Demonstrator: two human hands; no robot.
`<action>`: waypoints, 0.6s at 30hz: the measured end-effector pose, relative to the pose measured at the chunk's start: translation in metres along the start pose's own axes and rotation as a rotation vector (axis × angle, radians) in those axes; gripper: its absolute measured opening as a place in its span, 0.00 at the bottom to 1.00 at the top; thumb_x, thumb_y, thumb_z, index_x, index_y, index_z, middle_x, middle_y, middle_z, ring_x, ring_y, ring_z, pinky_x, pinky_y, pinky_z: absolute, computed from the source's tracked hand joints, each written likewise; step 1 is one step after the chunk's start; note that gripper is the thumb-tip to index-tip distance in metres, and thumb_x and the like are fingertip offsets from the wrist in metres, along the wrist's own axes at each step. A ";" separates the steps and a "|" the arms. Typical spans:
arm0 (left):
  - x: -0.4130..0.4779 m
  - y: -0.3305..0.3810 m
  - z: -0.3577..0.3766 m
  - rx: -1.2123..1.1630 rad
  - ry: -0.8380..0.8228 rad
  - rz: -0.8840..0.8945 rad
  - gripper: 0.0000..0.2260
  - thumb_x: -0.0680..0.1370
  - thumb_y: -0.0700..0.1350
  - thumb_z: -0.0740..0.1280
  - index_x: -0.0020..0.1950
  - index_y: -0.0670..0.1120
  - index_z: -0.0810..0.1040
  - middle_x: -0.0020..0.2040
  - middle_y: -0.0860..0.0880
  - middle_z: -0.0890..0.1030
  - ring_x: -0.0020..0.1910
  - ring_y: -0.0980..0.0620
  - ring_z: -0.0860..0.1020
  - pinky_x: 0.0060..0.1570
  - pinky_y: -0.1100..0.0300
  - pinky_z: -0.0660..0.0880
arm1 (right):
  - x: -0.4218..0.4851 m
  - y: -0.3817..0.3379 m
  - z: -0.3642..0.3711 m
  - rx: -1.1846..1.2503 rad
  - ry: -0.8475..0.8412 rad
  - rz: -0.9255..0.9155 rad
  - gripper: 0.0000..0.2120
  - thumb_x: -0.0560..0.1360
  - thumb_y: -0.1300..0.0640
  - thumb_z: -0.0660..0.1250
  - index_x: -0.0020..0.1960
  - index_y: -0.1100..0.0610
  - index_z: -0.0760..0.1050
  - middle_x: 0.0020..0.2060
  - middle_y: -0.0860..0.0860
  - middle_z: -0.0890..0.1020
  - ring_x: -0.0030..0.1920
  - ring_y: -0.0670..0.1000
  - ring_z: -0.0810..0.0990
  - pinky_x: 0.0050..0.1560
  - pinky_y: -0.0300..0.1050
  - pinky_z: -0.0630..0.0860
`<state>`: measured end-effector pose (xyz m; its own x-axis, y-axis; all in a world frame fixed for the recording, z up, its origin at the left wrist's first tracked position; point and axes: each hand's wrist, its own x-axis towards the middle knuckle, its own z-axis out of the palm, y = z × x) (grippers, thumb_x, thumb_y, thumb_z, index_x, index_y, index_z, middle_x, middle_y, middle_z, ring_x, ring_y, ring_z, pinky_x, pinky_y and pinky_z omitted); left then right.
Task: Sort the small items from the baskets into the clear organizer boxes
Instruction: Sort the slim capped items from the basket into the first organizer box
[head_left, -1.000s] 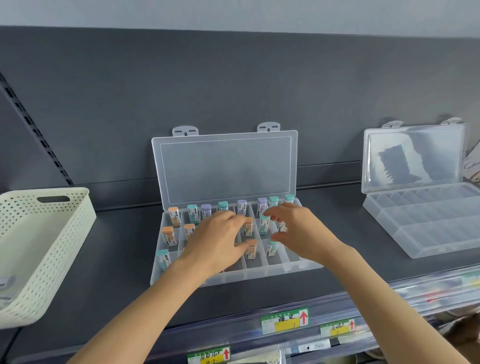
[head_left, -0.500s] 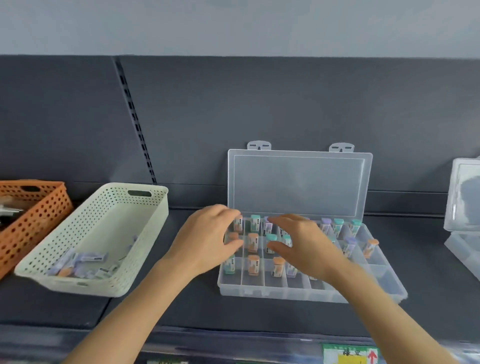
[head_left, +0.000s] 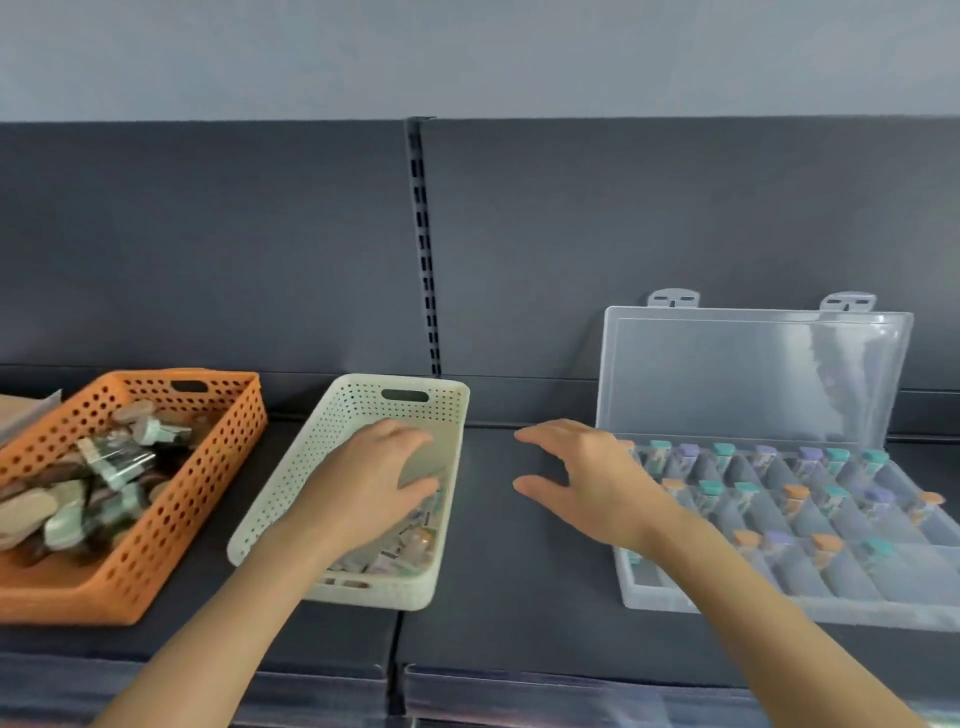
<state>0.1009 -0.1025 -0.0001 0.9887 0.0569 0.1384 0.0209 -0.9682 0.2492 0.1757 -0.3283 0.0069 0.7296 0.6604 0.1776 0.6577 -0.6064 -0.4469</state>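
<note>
A cream perforated basket (head_left: 332, 426) sits on the dark shelf and holds several small capped items (head_left: 400, 551) at its near end. My left hand (head_left: 371, 480) hovers inside that basket, fingers relaxed, holding nothing. To the right lies a clear organizer box (head_left: 909, 540) with its lid (head_left: 748, 379) propped up. Many of its compartments hold small upright vials with orange, teal or purple caps (head_left: 795, 493). My right hand (head_left: 587, 478) is spread open above the shelf, between the basket and the organizer's left edge, empty.
An orange perforated basket (head_left: 156, 545) full of larger grey, brown and greenish items stands at the far left. A slotted upright (head_left: 426, 249) runs down the dark back panel. The shelf's front edge (head_left: 467, 675) runs below my forearms.
The view has swung left. Both hands left the organizer box: my left hand moved into the cream basket and my right hand moved to the shelf beside the organizer. The orange basket came fully into view.
</note>
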 end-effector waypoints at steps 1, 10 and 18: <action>-0.002 -0.014 0.000 0.003 -0.030 -0.010 0.24 0.77 0.56 0.64 0.72 0.52 0.66 0.70 0.55 0.67 0.67 0.56 0.66 0.66 0.58 0.66 | 0.005 -0.008 0.007 0.007 -0.002 0.002 0.25 0.76 0.47 0.65 0.71 0.51 0.67 0.67 0.46 0.71 0.63 0.46 0.72 0.56 0.30 0.64; -0.012 -0.082 0.014 -0.060 -0.355 0.069 0.23 0.74 0.53 0.69 0.69 0.54 0.69 0.66 0.56 0.69 0.61 0.57 0.71 0.60 0.61 0.69 | 0.037 -0.060 0.056 0.054 0.026 0.074 0.22 0.76 0.50 0.66 0.69 0.53 0.70 0.64 0.47 0.75 0.62 0.47 0.72 0.56 0.35 0.68; 0.007 -0.062 0.030 -0.189 -0.417 0.162 0.25 0.73 0.60 0.68 0.68 0.54 0.70 0.60 0.55 0.74 0.56 0.55 0.73 0.57 0.59 0.71 | 0.051 -0.073 0.060 0.091 0.062 0.136 0.21 0.77 0.52 0.65 0.68 0.53 0.71 0.64 0.48 0.75 0.61 0.48 0.73 0.54 0.34 0.65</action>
<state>0.1106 -0.0491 -0.0439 0.9530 -0.2304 -0.1968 -0.1270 -0.8934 0.4310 0.1533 -0.2240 -0.0046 0.8229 0.5445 0.1622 0.5341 -0.6438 -0.5480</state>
